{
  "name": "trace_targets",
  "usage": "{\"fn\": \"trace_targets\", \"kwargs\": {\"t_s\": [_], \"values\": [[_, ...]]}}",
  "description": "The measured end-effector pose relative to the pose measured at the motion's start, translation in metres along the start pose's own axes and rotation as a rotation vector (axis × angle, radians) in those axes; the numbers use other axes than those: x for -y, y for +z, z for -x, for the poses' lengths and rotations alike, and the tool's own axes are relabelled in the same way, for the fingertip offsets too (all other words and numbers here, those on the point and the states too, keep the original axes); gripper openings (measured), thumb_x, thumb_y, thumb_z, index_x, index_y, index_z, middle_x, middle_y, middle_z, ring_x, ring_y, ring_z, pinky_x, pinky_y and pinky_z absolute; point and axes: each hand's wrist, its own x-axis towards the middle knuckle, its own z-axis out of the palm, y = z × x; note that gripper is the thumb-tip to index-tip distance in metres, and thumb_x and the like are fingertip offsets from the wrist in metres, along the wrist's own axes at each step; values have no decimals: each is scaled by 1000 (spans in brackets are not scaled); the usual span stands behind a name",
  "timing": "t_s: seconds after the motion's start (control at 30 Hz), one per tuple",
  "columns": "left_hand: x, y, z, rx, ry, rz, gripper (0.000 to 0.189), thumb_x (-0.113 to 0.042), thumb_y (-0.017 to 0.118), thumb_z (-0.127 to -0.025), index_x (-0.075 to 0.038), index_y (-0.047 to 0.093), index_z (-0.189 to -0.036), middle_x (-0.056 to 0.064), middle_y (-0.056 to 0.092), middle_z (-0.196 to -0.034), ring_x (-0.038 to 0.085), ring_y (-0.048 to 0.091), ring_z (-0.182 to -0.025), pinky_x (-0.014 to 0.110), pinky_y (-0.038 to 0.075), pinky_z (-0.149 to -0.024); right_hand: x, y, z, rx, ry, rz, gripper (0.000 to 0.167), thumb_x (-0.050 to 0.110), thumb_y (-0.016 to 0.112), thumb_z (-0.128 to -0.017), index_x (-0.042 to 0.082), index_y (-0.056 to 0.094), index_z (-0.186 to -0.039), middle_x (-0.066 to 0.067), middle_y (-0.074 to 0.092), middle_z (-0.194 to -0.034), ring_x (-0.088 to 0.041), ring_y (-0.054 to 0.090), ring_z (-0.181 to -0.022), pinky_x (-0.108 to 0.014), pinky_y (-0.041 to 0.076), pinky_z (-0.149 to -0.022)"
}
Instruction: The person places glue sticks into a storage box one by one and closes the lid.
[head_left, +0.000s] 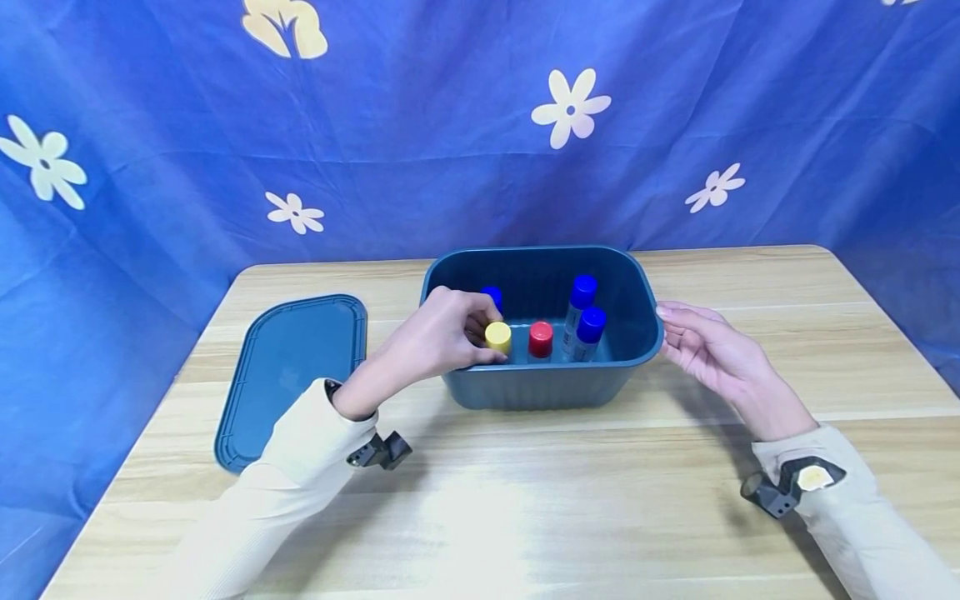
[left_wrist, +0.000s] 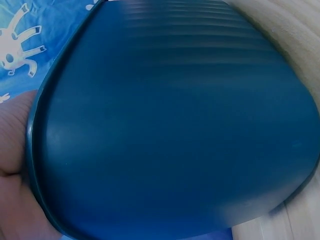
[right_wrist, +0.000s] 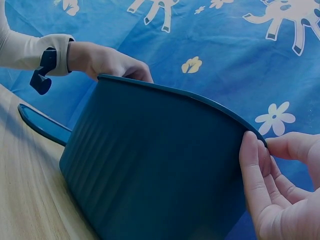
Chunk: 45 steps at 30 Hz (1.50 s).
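A dark blue plastic bin [head_left: 536, 387] stands on the table, with several capped tubes inside. My left hand [head_left: 450, 333] reaches over its left rim and holds a yellow-capped tube [head_left: 498, 337] between thumb and fingers; the tube's body is hidden. Close by are a red-capped tube [head_left: 541, 340] and, partly behind the fingers, a blue cap [head_left: 492, 297]. Two blue-capped tubes [head_left: 582, 292] stand on the bin's right side. At the right end, my right hand [head_left: 708, 350] pinches the rim, thumb and fingers on either side of it in the right wrist view. The left wrist view mostly shows the bin's outer wall [left_wrist: 170, 120].
A flat blue lid [head_left: 300, 367] lies on the wooden table [head_left: 570, 500], left of the bin and partly under the left forearm. Behind the table hangs a blue cloth [head_left: 450, 125] with white flowers.
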Motion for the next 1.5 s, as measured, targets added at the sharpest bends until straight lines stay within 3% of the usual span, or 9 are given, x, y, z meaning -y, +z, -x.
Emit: {"fn": "trace_targets", "kwargs": {"t_s": [0.37, 0.7, 1.0, 1.2, 1.27, 1.4, 1.5], "values": [[-3, -3, -1, 35, -9, -38, 26, -6, 85, -72, 0, 67, -90, 9, 72, -85, 17, 70, -75, 26, 59, -72, 1, 1, 0, 9, 6, -1, 29, -3, 38, -102, -7, 67, -105, -16, 70, -97, -21, 68, -89, -30, 57, -82], [-3, -7, 2, 55, 31, -39, 26, -6, 84, -74, 0, 67, -93, 8, 72, -86, 17, 70, -78, 26, 59, -73, 0, 1, 0, 9, 5, 11, 30, -3, 37, -102, -7, 67, -105, -16, 70, -97, -21, 68, -89, -29, 57, -82], [-9, -23, 12, 19, -37, 52, 25, -6, 79, -80, -2, 65, -101, 8, 71, -97, 19, 69, -92, 30, 57, -83, 0, 1, 0, 13, 3, 4, 29, -3, 38, -102, -7, 66, -106, -16, 70, -98, -22, 68, -90, -30, 57, -82], [-7, -49, 35, -82, -66, 44, 21, -9, 75, -84, -4, 69, -103, 8, 71, -101, 19, 68, -95, 34, 56, -86, -1, 0, 1, 8, 3, -2, 29, -3, 38, -102, -7, 66, -106, -16, 70, -99, -22, 68, -91, -30, 57, -82], [0, -59, 47, -137, -97, 20, 18, -13, 73, -87, -6, 70, -103, 7, 72, -101, 14, 68, -94, 28, 55, -85, -1, 0, 1, 9, 4, 1, 29, -3, 37, -102, -7, 66, -106, -17, 70, -99, -22, 68, -91, -30, 57, -82], [25, -80, 76, -246, -181, -30, 18, -19, 71, -89, -8, 71, -104, 6, 73, -97, 1, 67, -87, 13, 52, -78, -1, 0, 0, 10, 5, 8, 29, -3, 38, -102, -6, 66, -106, -16, 70, -98, -21, 68, -90, -29, 57, -81], [51, -94, 99, -302, -283, -64, 21, -24, 72, -89, -9, 72, -103, 1, 74, -91, -5, 66, -80, 8, 50, -72, -1, -1, 0, 6, 6, 1, 28, -3, 39, -102, -6, 67, -105, -16, 70, -97, -21, 68, -89, -29, 57, -80]]}}
